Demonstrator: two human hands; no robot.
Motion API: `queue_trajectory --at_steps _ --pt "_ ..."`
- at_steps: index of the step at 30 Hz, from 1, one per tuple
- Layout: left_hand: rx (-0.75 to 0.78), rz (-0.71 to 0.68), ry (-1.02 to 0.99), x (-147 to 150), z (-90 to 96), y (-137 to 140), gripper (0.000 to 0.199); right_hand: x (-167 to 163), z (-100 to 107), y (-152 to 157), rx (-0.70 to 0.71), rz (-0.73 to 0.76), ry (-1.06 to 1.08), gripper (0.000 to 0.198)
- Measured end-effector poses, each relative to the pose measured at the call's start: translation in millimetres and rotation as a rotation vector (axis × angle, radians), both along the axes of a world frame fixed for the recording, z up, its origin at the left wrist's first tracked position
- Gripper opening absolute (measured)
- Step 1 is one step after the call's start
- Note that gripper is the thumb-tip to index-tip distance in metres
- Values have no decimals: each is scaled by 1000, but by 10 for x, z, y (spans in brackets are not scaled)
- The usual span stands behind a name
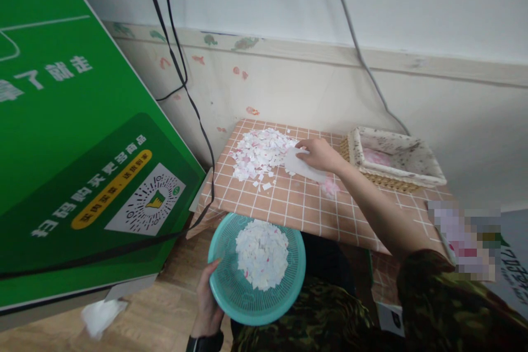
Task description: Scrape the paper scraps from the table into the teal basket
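My left hand (209,291) grips the left rim of a round teal plastic basket (223,291), held just below the table's front edge. A heap of small white paper pieces (262,256), a few with pink on them, lies in it. Over the table, my right hand (317,154) is closed on a flat white scraper-like sheet (303,168); its exact kind is unclear. The sheet's left end meets a loose pile of paper scraps (259,154) on the checked tablecloth (289,203). By its lower right end is a small pink-and-white bundle (330,187).
A cloth-lined wicker basket (396,181) with something pink inside stands at the table's right. On the left a large green panel (82,148) leans close, with a black strap (193,104) hanging before it. White plastic (102,316) lies on the wooden floor.
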State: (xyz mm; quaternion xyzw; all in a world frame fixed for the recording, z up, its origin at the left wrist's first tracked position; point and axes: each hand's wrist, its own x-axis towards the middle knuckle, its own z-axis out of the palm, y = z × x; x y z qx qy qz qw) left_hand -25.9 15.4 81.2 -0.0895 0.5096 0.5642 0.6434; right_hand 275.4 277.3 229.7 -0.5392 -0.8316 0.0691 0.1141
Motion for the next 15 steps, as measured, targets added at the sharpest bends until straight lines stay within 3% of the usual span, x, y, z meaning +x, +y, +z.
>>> queue_trajectory --at_steps 7,15 --pt "0 2 -2 -2 8 0 15 -3 -99 -180 27 -22 97 30" --pt "-7 8 -1 1 13 4 15 271 -116 -517 56 -88 153 25"
